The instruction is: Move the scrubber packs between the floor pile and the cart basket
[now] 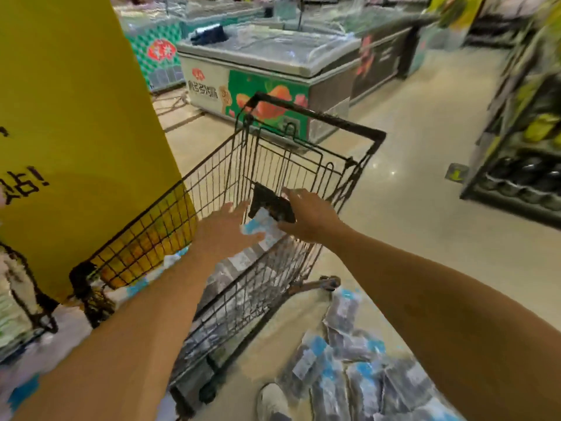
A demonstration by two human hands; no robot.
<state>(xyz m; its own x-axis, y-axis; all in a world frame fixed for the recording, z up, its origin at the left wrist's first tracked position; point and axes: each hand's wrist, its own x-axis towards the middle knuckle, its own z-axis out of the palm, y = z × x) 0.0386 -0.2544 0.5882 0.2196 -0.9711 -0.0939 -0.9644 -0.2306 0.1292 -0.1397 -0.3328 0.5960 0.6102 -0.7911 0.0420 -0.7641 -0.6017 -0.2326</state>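
Head view shows me a supermarket aisle, with both bare arms stretched forward over a wire shopping cart (230, 183). My left hand (226, 227) has its fingers spread and fairly straight, its fingertips touching a pale blue and white packet (262, 227) that sits above the cart's basket. My right hand (306, 215) is on the far side of that same packet, thumb and fingers curled round its dark upper end, so the packet is held between the two hands. More packets of the same kind lie inside the basket below, though blur hides their detail. A heap of similar packets (358, 369) lies on the floor to the right of the cart, near a white shoe (271, 401). A tall yellow sign (76, 123) stands just beside the cart on the left. Chest freezers (267, 65) stand beyond the cart, and stocked shelves (522, 141) run along the right edge
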